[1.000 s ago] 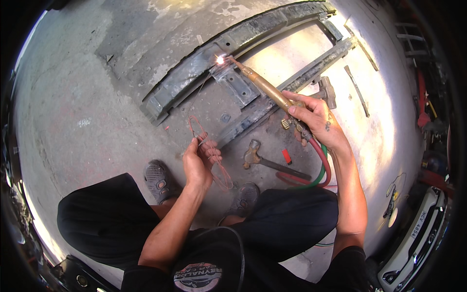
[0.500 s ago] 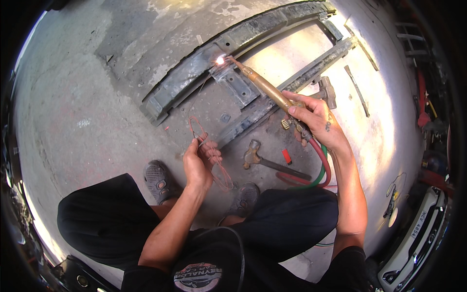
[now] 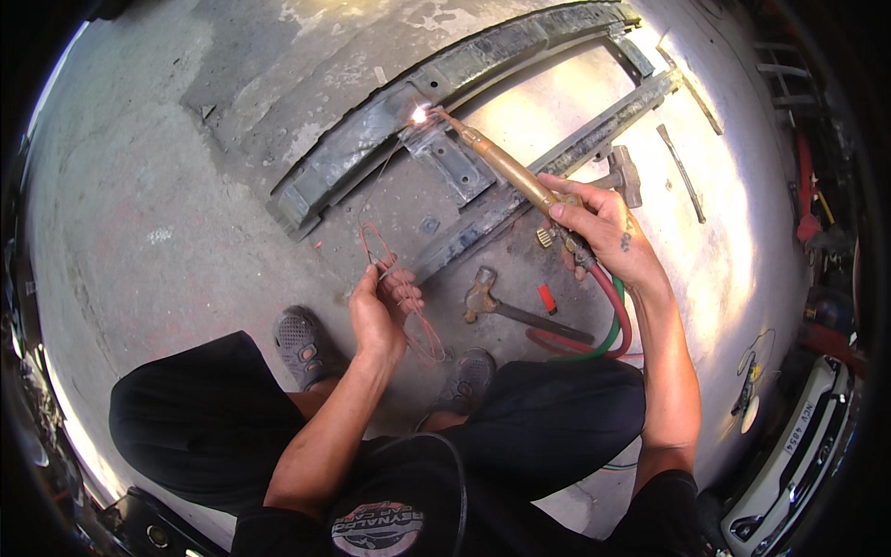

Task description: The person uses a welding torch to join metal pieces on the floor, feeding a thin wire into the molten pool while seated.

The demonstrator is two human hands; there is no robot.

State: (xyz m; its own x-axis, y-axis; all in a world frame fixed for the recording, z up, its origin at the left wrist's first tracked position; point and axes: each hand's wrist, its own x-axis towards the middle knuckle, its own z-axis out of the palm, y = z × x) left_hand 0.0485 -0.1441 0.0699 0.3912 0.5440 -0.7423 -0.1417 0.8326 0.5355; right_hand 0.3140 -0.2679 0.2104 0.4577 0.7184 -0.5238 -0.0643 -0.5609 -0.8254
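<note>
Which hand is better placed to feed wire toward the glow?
Likely the left hand: it holds the looped wire, whose straight end points toward the glow, while the right hand grips the torch.

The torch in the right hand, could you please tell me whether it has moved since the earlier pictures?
No, no visible shift either way: against the curved metal beam, the torch has its tip at the same place, beside the bright glow.

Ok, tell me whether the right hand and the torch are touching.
Touching. The head view shows the right hand gripping the torch near its rear end, the thumb pressed against the brass-coloured body.
</note>
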